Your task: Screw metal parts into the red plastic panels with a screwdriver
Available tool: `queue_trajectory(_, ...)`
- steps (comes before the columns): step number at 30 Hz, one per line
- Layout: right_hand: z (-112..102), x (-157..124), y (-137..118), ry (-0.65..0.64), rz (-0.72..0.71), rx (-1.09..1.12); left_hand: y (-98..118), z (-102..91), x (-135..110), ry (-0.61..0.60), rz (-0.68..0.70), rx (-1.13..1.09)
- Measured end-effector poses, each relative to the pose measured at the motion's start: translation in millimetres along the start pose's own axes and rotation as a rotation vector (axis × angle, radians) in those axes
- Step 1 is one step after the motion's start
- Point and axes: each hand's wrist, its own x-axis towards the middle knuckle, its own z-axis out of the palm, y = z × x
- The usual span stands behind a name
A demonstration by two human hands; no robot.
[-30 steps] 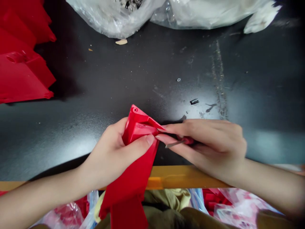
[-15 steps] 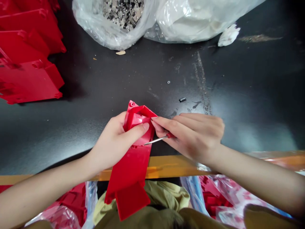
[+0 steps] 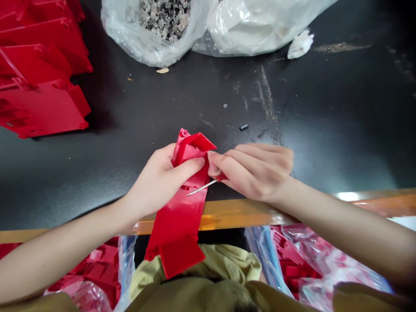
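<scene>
My left hand [image 3: 156, 184] is closed round the upper end of a long red plastic part [image 3: 180, 216], thumb pressed on its front face. The part hangs down past the orange table edge [image 3: 234, 214] toward my lap. My right hand [image 3: 255, 171] is closed on a small screwdriver [image 3: 203, 187] with a red handle. Its thin metal shaft points left and its tip touches the red part just below my left thumb. The fingertips of both hands meet at the part's boxy top.
A stack of similar red plastic parts [image 3: 39, 82] lies at the far left on the black table [image 3: 325, 121]. At the back sit a clear bag of small metal pieces [image 3: 162, 21] and another plastic bag [image 3: 256, 26]. Bags of red parts [image 3: 299, 264] lie below the table edge.
The screwdriver's shaft has come out from under my right fingers and its tip has moved left onto the red part. Both hands and the part have shifted slightly up and away.
</scene>
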Motion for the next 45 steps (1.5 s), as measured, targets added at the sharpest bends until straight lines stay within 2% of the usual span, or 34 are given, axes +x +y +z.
queue_trajectory(5, -2.0, 1.3, 1.5, 0.04, 0.019, 0.105, -1.5, -1.0, -1.1, 0.041, -0.005, -0.03)
queue_trajectory(7, -8.1, 1.4, 3.0, 0.03, 0.116, 0.226, -2.2, -1.9, -2.3, 0.051, -0.006, -0.067)
queue_trajectory(10, -21.6, -1.0, 8.1, -0.121, 0.368, 0.604, -2.8, -3.1, -4.9, 0.048, -0.015, -0.132)
queue_trajectory(12, -29.9, -3.0, 12.8, -0.307, 0.542, 0.884, -3.5, -3.8, -6.4, 0.045, -0.017, -0.154)
queue_trajectory(14, -34.0, -3.5, 17.3, -0.479, 0.656, 1.071, -4.6, -4.3, -7.1, 0.055, -0.004, -0.168)
queue_trajectory(16, -32.5, -2.6, 20.4, -0.531, 0.695, 1.163, -5.9, -4.9, -6.7, 0.07, 0.01, -0.178)
queue_trajectory(18, -26.7, -1.5, 21.8, -0.48, 0.688, 1.226, -6.9, -5.4, -5.7, 0.07, 0.013, -0.187)
queue_trajectory(21, -18.3, -2.4, 20.8, -0.4, 0.689, 1.223, -7.0, -5.5, -4.8, 0.048, 0.003, -0.207)
queue_trajectory(23, -17.4, -5.1, 19.2, -0.366, 0.68, 1.116, -6.3, -5.0, -5.3, 0.047, -0.011, -0.219)
queue_trajectory(27, -25.7, -13.0, 18.8, -0.415, 0.7, 0.951, -4.4, -3.9, -7.4, 0.069, -0.056, -0.213)
queue_trajectory(30, -31.8, -16.9, 22.9, -0.446, 0.747, 0.96, -3.2, -4.0, -8.1, 0.085, -0.077, -0.222)
queue_trajectory(34, -34.0, -15.0, 28.0, -0.363, 0.76, 0.946, -2.4, -4.5, -7.2, 0.12, -0.113, -0.204)
queue_trajectory(40, -28.9, -11.5, 24.6, -0.303, 0.805, 0.958, -0.8, -4.6, -6.0, 0.117, -0.109, -0.169)
queue_trajectory(45, -23.7, -12.7, 22.7, -0.287, 0.78, 0.975, -0.6, -4.5, -5.7, 0.108, -0.104, -0.175)
